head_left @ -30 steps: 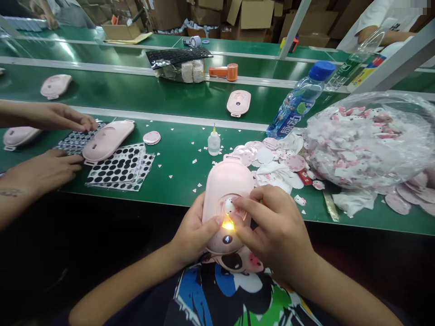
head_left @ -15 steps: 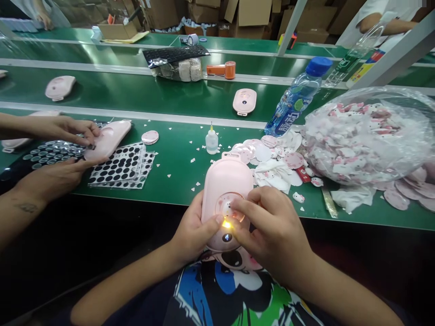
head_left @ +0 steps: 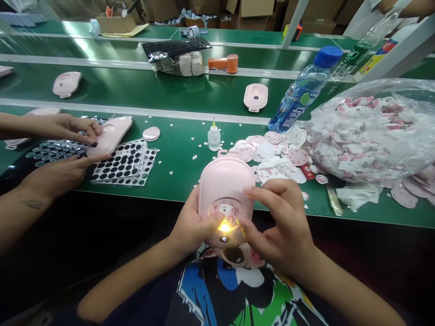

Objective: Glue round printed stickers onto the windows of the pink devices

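a person's left hand (head_left: 190, 224) wraps around the side of a rounded pink plastic case (head_left: 226, 181), closed firmly on it. the case is held just above the near edge of the green worktop (head_left: 176, 181), in front of the person's chest. its long axis runs away from the person, with a small loop (head_left: 224, 154) at the far end pointing toward the worktop's far side and the lower end tipped toward the chest. this grip seems to steady the case and turn its face upward, within reach of the other hand. on that face is a round cartoon panel (head_left: 222, 210), with a bright yellow glint (head_left: 224, 226) at its lower edge. the right hand (head_left: 282, 228) curves over the panel with its fingers (head_left: 251, 192) bent; whether they pinch anything is hard to tell.

beyond the case stand a small glue bottle (head_left: 214, 139) and a scatter of round pink stickers (head_left: 268, 151). a clear bag of stickers (head_left: 370, 131) sits near the right edge, beside a blue-capped water bottle (head_left: 302, 90). toward the left edge, a co-worker's hands (head_left: 64, 129) hold another pink case (head_left: 109, 136) above sheets of black dots (head_left: 124, 163).
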Action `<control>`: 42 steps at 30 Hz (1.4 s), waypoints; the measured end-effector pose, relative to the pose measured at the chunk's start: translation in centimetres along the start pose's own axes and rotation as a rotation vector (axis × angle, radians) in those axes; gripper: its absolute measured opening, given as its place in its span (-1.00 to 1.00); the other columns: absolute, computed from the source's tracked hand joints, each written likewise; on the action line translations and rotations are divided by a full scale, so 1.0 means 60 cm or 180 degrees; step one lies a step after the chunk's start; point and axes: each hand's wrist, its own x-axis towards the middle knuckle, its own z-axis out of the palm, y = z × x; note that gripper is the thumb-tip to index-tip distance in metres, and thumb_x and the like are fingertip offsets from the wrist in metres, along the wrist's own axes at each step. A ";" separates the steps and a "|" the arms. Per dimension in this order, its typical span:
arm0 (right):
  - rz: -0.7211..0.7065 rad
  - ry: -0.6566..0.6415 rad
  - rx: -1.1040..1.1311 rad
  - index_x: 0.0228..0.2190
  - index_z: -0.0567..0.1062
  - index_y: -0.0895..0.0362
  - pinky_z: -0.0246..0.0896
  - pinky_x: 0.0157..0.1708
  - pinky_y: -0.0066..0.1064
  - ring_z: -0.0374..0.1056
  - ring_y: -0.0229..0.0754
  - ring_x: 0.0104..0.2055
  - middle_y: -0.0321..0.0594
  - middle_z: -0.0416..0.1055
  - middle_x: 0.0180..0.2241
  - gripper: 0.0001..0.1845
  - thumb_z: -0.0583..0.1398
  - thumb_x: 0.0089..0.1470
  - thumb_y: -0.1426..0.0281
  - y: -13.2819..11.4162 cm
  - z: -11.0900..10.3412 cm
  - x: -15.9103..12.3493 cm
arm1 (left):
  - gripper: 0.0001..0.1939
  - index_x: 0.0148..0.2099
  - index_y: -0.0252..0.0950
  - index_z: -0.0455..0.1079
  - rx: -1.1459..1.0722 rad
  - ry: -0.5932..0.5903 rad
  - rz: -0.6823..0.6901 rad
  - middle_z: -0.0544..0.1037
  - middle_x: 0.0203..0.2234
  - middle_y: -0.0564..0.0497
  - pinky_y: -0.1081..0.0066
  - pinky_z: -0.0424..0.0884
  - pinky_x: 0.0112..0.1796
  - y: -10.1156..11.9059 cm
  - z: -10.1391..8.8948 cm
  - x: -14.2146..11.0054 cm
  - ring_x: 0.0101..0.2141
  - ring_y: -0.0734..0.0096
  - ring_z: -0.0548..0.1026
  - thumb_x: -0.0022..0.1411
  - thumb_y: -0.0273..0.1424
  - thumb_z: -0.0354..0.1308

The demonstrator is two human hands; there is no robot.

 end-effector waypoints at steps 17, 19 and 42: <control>0.2012 -0.1090 0.2314 0.34 -0.44 -0.15 -0.23 0.35 0.12 -0.29 0.01 0.43 -0.27 -0.34 0.42 0.02 0.11 0.13 0.49 0.011 0.035 -0.025 | -0.44 0.08 -0.21 0.33 -0.0062 -0.0112 -0.0069 0.58 -0.18 -0.07 0.35 0.54 -0.25 0.002 0.001 -0.003 -0.21 0.22 0.57 0.04 -0.35 0.40; 0.2006 -0.1101 0.2277 0.33 -0.44 -0.16 -0.22 0.34 0.11 -0.27 0.01 0.43 -0.26 -0.33 0.42 0.02 0.11 0.13 0.49 0.011 0.035 -0.026 | -0.44 0.07 -0.22 0.33 -0.0060 -0.0105 -0.0085 0.58 -0.18 -0.08 0.34 0.54 -0.25 0.002 0.001 -0.003 -0.22 0.21 0.57 0.02 -0.33 0.40; 0.1788 -0.1090 0.2112 0.34 -0.38 -0.14 0.18 0.21 0.00 -0.04 0.07 0.37 -0.15 -0.13 0.38 0.06 0.14 0.04 0.53 0.013 0.034 -0.021 | -0.46 0.01 -0.22 0.36 0.0078 0.0030 -0.0169 0.59 -0.21 -0.08 0.31 0.54 -0.28 0.001 0.002 -0.001 -0.26 0.19 0.57 -0.03 -0.33 0.42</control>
